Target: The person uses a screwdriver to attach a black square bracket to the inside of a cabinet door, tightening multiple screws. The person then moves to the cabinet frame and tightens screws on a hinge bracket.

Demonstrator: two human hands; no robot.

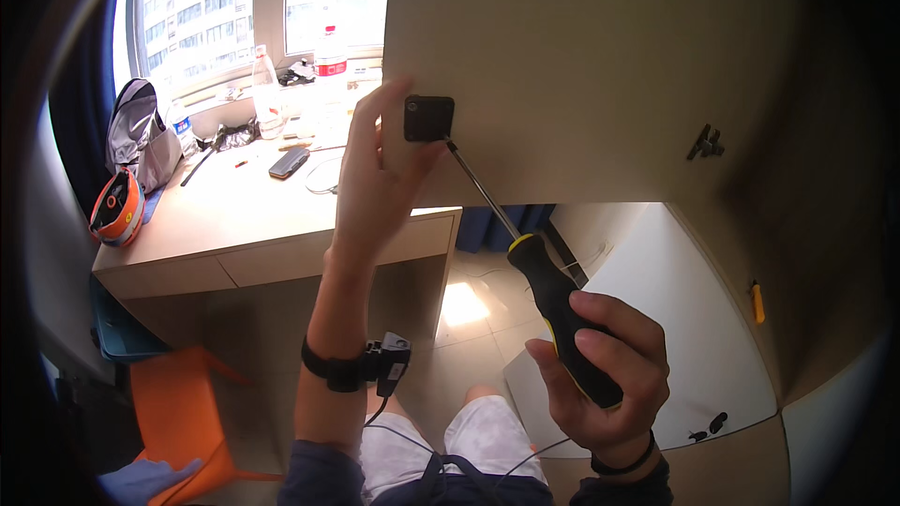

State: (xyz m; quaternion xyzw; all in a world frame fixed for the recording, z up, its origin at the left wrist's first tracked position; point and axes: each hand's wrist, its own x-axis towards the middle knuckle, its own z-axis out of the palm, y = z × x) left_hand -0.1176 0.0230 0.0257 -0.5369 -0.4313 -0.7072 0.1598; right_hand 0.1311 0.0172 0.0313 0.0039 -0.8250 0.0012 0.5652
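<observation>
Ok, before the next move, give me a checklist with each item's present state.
1. Right hand gripping the screwdriver: ok, fingers wrapped around the handle.
2. Left hand at the black square plate: ok, thumb by its lower edge.
3. Screwdriver tip at the plate: ok, by the lower right corner.
4. Tip seated in a screw: cannot tell, too small.
5. Left thumb well clear of the tip: not ok, right beside it.
6. Plate firmly fixed to the pale panel: cannot tell.
</observation>
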